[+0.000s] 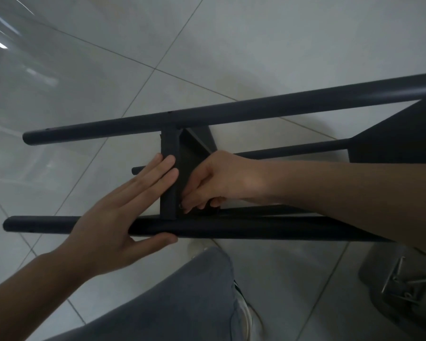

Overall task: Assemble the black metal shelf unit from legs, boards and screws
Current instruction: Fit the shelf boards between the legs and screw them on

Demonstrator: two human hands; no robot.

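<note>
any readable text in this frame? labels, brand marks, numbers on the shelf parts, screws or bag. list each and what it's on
None: no word, number, brand or sign can be read anywhere in the head view.
Black shelf board and black legs: plain dark surfaces, no marking visible.
Clear bag of screws: no print shows; the contents are blurred.
Shoe and floor tiles: no marking visible.

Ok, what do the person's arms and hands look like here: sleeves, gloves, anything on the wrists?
Both are bare. The left hand and right hand have no gloves, rings or watch showing, and no sleeves reach the forearms in view. The only clothing visible is grey trousers below.
</note>
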